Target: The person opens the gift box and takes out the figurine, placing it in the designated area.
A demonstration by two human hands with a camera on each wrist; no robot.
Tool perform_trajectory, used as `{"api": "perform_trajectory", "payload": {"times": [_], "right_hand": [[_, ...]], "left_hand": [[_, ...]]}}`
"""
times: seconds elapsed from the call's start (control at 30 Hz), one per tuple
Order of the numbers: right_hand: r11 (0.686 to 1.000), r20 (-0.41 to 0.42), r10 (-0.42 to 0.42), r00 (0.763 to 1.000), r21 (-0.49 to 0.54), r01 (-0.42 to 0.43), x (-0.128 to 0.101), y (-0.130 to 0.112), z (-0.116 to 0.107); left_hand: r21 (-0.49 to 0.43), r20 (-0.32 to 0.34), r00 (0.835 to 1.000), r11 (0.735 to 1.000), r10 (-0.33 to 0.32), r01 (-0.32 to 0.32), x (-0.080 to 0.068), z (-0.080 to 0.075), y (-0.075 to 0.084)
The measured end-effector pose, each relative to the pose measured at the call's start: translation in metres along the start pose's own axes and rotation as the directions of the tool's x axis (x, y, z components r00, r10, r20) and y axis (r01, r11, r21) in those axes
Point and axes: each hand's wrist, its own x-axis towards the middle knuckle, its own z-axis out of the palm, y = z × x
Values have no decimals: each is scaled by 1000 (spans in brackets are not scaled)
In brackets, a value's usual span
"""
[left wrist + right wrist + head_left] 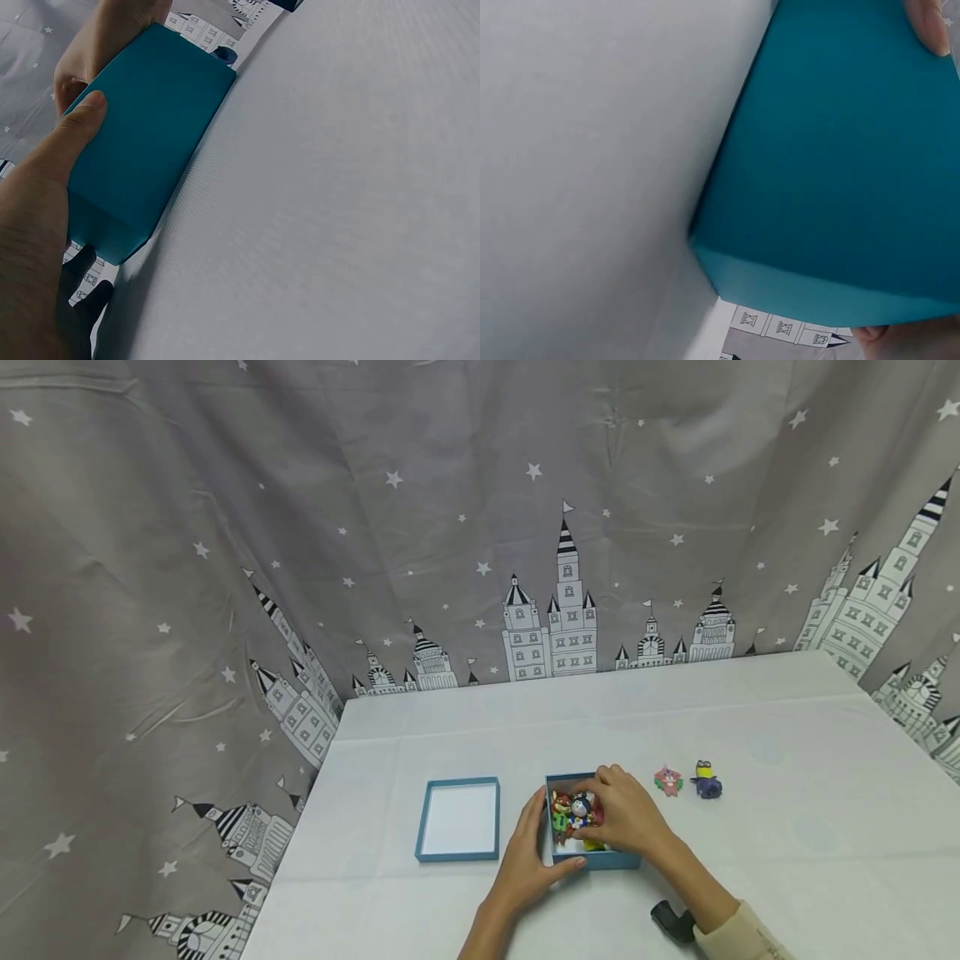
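Observation:
A shallow blue box (pixel 611 861) stands on the white table, with several small toy figures in it. My left hand (pixel 525 860) grips its near left corner, fingers along the left side. In the left wrist view the thumb of this left hand (pixel 67 150) presses the near wall of the blue box (pixel 154 135). My right hand (pixel 626 814) reaches over the right rim, its thumb and fingers pinching a dark-haired toy figure (pixel 579 808) inside. Red-and-green figure (pixel 561 814) lies beside it. In the right wrist view the box wall (pixel 840 165) hides the figures.
Left of the box lies a blue-rimmed white lid (pixel 460 818). A pink-and-green toy figure (pixel 668 781) and a yellow-and-purple one (pixel 706 781) lie to its right. A black object (pixel 672 922) sits by the right forearm. A grey curtain (pixel 450 485) hangs behind the table.

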Motion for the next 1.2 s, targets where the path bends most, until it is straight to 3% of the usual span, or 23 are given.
{"api": "perform_trajectory", "payload": {"times": [0.77, 1.2], "right_hand": [[988, -20, 52, 998, -146, -55, 0, -6, 5], [989, -17, 54, 998, -137, -56, 0, -5, 5]], "left_hand": [[11, 12, 1000, 1000, -1, 1, 1, 0, 0], [-5, 24, 999, 1000, -26, 26, 0, -1, 2]]}}
